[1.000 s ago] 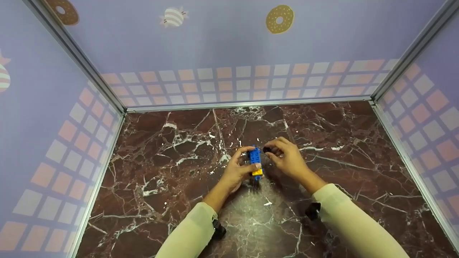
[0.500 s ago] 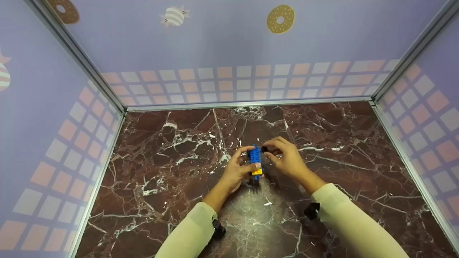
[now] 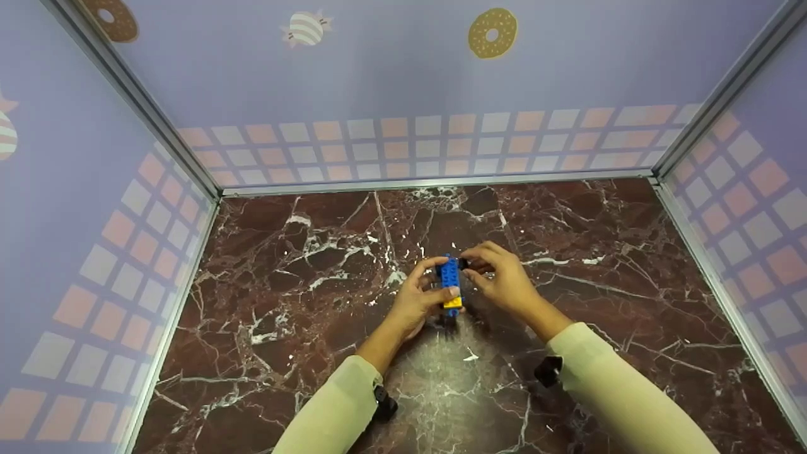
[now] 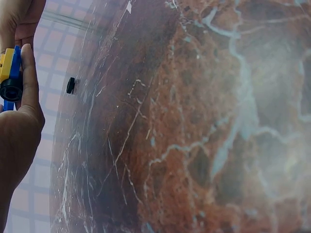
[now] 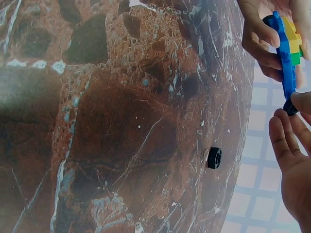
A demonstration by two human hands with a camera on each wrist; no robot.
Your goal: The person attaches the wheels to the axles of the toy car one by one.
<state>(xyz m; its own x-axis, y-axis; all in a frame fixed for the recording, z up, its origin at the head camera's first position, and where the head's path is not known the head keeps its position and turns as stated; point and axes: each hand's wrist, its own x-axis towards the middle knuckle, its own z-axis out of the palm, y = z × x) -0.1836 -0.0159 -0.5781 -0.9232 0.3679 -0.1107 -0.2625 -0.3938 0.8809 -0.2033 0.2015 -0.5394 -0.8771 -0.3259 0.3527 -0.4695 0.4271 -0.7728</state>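
Observation:
My left hand (image 3: 416, 301) grips a small toy car (image 3: 449, 272) with a long blue studded base, its thumb lying across the top. A yellow brick (image 3: 452, 303) sits on the car's near end; a green brick (image 5: 295, 58) shows beside yellow in the right wrist view. In the left wrist view a black wheel (image 4: 11, 90) is on the car's side. My right hand (image 3: 509, 284) pinches another black wheel (image 5: 290, 108) against the blue base near its far end. Whether that wheel is seated cannot be told.
A loose black wheel (image 5: 214, 158) stands on the dark red marbled tabletop (image 3: 302, 353); the left wrist view shows it too. Purple patterned panels (image 3: 403, 75) enclose the back and both sides, with metal strips along their lower edges.
The right hand has brought its wheel a short way left, from just apart to against the side of the toy car. The left hand and the car have barely moved.

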